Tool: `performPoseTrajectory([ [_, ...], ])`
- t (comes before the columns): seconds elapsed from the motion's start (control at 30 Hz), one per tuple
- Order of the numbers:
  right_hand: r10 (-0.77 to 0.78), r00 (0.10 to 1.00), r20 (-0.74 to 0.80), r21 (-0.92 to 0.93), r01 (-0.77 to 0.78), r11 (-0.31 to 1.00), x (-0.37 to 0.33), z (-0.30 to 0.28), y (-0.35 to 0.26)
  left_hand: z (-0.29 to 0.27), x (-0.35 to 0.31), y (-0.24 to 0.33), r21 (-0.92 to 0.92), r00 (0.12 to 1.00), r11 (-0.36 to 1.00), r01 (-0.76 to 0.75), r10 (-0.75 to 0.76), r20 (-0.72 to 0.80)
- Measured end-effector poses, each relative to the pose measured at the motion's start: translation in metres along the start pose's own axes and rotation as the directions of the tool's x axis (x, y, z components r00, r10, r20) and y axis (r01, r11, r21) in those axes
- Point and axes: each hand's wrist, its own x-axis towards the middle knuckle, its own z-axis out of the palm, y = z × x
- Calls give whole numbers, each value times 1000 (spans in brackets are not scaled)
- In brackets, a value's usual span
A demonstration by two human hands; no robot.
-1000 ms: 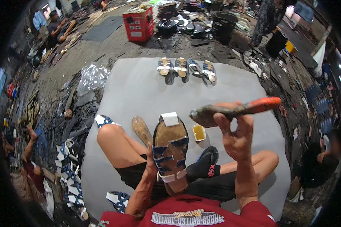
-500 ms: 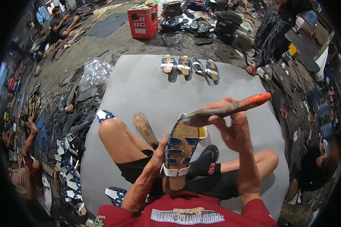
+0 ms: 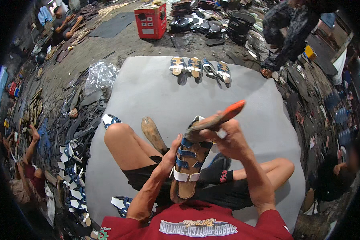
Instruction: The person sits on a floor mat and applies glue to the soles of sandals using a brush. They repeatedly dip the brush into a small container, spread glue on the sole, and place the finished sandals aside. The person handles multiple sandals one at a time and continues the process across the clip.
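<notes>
In front of my lap is a sandal, with a brown sole-shaped face up, blue strap ends lying over it and a white strap near its lower end. My left hand grips its left edge. In my right hand is a long, worn tool with an orange end; its exact kind is unclear. The tool's dark end lies across the upper part of the sandal. A brown wooden shoe last rests on the grey sheet, beside my left knee.
Several blue-and-white sandals line the sheet's far edge. More strapped pieces are heaped at the left. A red box, dark soles and a clear plastic bag lie beyond. A person's legs are at the far right.
My right hand and the tool have moved left and slightly down over the sandal. The tool now slopes more steeply. At the far right, the other person's legs have shifted.
</notes>
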Motion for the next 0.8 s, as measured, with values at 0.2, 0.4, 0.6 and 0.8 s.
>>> performPoseTrajectory([
  [0.2, -86, 995, -45, -17, 86, 996, 13, -7, -6, -7, 5, -13, -43, 996, 999, -10, 5, -94],
  [0.4, -70, 994, 89, -326, 96, 940, -14, -62, 41, -15, -11, 2, -181, 968, 951, -251, 243, -68],
  [0.6, -153, 988, 20, -102, 154, 983, 16, -30, -16, 2, 3, 7, -109, 991, 987, -118, 110, -81],
  [0.8, -107, 972, 210, -330, 173, 928, -8, -54, 26, -4, -19, 26, -190, 960, 941, -281, 273, -66],
])
